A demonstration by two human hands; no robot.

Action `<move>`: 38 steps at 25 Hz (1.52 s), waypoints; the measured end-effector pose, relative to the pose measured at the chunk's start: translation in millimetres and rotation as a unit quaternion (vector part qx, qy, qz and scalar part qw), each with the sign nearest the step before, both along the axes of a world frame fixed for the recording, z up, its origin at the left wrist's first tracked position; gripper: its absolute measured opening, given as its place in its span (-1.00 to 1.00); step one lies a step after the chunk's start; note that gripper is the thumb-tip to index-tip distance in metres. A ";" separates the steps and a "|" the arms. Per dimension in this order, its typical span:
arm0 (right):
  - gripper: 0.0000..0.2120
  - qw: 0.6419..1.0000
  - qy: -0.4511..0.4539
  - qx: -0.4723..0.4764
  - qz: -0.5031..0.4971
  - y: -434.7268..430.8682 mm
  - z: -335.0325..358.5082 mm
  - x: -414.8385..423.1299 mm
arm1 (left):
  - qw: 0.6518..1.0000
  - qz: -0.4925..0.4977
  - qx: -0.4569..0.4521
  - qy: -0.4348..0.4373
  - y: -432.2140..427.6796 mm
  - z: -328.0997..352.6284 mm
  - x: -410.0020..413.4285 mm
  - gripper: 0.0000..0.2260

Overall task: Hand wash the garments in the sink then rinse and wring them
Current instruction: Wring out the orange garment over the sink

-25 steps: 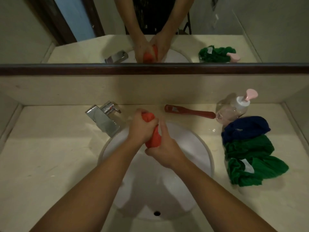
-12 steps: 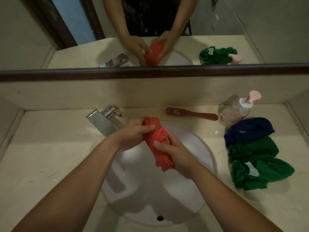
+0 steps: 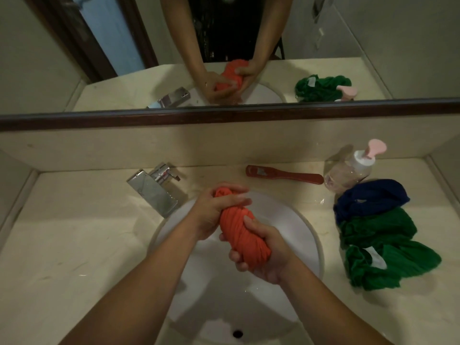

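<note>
A twisted orange-red garment [image 3: 240, 231] is held above the white sink basin [image 3: 296, 220]. My left hand [image 3: 214, 210] grips its far end, fingers wrapped over the top. My right hand [image 3: 266, 255] grips its near, thicker end from below. The cloth is wound into a tight rope between the two hands. On the counter to the right lie a dark blue garment [image 3: 368, 199] and, in front of it, a green garment [image 3: 388, 252] with a white label.
A chrome faucet [image 3: 154, 189] stands at the sink's back left. A red-handled brush [image 3: 283, 175] lies behind the basin. A clear pump bottle [image 3: 353, 168] with a pink top stands at the back right. A mirror runs along the back wall.
The garment has gone from a small upright wad to a longer twisted roll slanting toward me. My right hand has slid down to the near end, and my hands have spread apart.
</note>
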State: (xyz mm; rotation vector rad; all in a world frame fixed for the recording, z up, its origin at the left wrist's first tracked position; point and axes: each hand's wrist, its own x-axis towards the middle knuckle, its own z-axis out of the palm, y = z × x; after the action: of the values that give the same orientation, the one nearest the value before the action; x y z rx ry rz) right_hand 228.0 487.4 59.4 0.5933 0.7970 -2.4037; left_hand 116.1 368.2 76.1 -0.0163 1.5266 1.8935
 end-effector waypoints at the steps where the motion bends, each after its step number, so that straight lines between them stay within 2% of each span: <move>1: -0.17 0.999 -0.004 -0.034 -0.016 -2.7 -0.7 1.0 | 1.000 0.003 -0.014 0.013 2.5 3.1 -0.8 -0.86; 3: -0.18 0.994 0.004 -0.096 -0.043 -8.2 0.9 3.0 | 0.999 -0.005 -0.033 0.030 6.6 11.3 -4.0 -0.85; 6: -0.22 0.991 0.016 -0.126 -0.040 -13.4 10.1 2.3 | 0.999 -0.002 -0.042 0.017 5.8 23.2 -11.2 -0.61; 8: -0.24 0.992 0.015 -0.122 -0.002 -6.3 22.2 3.7 | 0.999 0.017 -0.034 0.035 3.0 30.7 -11.5 -0.67; 9: -0.27 0.995 0.020 -0.096 0.035 -0.7 30.9 4.4 | 0.999 0.010 -0.012 0.032 1.1 34.7 -10.1 -0.78; 10: -0.27 0.995 0.032 -0.039 0.087 4.1 41.2 4.5 | 1.000 -0.011 0.007 0.024 -0.2 39.3 -8.3 -0.80; 11: -0.23 0.987 0.043 0.052 0.147 8.3 51.9 2.2 | 0.999 -0.039 0.002 0.028 -0.7 40.6 -9.2 -0.70; 12: -0.17 0.964 0.039 0.169 0.202 11.2 60.9 -3.1 | 0.996 -0.065 -0.036 0.042 0.2 40.2 -10.6 -0.60; 13: -0.09 0.922 0.020 0.292 0.253 11.6 68.0 -11.8 | 0.990 -0.077 -0.100 0.060 2.5 36.8 -11.9 -0.53; 15: 0.06 0.806 -0.011 0.484 0.341 7.6 72.6 -36.1 | 0.965 -0.071 -0.236 0.089 9.7 24.9 -16.9 -0.49; 17: 0.19 0.696 -0.022 0.598 0.396 -5.5 64.9 -52.5 | 0.934 -0.083 -0.332 0.104 17.9 11.1 -20.6 -0.52; 18: 0.19 0.656 -0.012 0.639 0.402 -12.3 54.3 -55.3 | 0.921 -0.081 -0.366 0.108 21.7 3.7 -21.9 -0.54; 20: 0.07 0.600 0.024 0.710 0.368 -21.5 28.5 -53.6 | 0.900 -0.076 -0.416 0.100 27.2 -10.5 -26.1 -0.57; 22: -0.08 0.573 0.071 0.749 0.326 -23.4 12.0 -47.9 | 0.878 -0.074 -0.465 0.092 28.6 -15.8 -26.4 -0.57; 23: -0.15 0.563 0.091 0.759 0.314 -23.3 7.0 -45.6 | 0.883 -0.058 -0.460 0.081 27.8 -17.1 -27.6 -0.57; 25: -0.29 0.566 0.104 0.763 0.295 -21.5 -0.3 -43.3 | 0.913 -0.001 -0.404 0.053 27.8 -16.0 -28.9 -0.58; 26: -0.36 0.590 0.094 0.750 0.284 -20.7 -1.1 -41.6 | 0.920 0.018 -0.388 0.059 28.5 -11.5 -26.8 -0.59; 27: -0.41 0.633 0.074 0.724 0.265 -18.2 0.2 -40.3 | 0.920 0.029 -0.382 0.080 29.6 -8.4 -24.8 -0.61; 29: -0.47 0.743 0.021 0.633 0.217 -6.8 9.1 -34.9 | 0.926 0.049 -0.358 0.112 29.6 -4.6 -20.0 -0.66; 30: -0.45 0.784 0.007 0.589 0.193 0.2 14.6 -29.6 | 0.937 0.056 -0.329 0.105 27.9 -1.7 -15.6 -0.65; 31: -0.33 0.810 0.008 0.560 0.174 6.8 17.8 -23.2 | 0.945 0.062 -0.307 0.097 24.9 -0.7 -11.1 -0.58; 32: -0.12 0.815 0.022 0.555 0.165 10.3 22.4 -14.6 | 0.948 0.064 -0.297 0.090 21.3 0.4 -4.3 -0.50; 33: 0.08 0.797 0.049 0.577 0.170 10.2 24.7 -5.8 | 0.949 0.061 -0.298 0.080 19.2 -0.5 2.3 -0.42; 34: 0.20 0.759 0.081 0.618 0.186 6.5 25.2 2.1 | 0.950 0.046 -0.300 0.069 18.9 -1.0 8.7 -0.34; 36: 0.20 0.681 0.136 0.688 0.211 -3.0 13.5 15.9 | 0.948 -0.018 -0.314 0.039 23.5 4.1 20.6 -0.18; 37: 0.14 0.676 0.140 0.696 0.198 -5.0 6.5 20.2 | 0.953 -0.046 -0.299 0.015 24.7 6.2 22.9 -0.11; 38: 0.05 0.707 0.128 0.675 0.165 -5.0 1.8 23.9 | 0.961 -0.057 -0.269 -0.008 23.5 8.2 24.4 -0.05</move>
State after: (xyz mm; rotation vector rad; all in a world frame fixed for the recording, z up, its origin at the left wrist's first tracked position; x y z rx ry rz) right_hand 251.9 482.4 61.2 0.4969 2.5312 -1.1919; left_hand 140.5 391.7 84.3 -0.1828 1.9410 1.3377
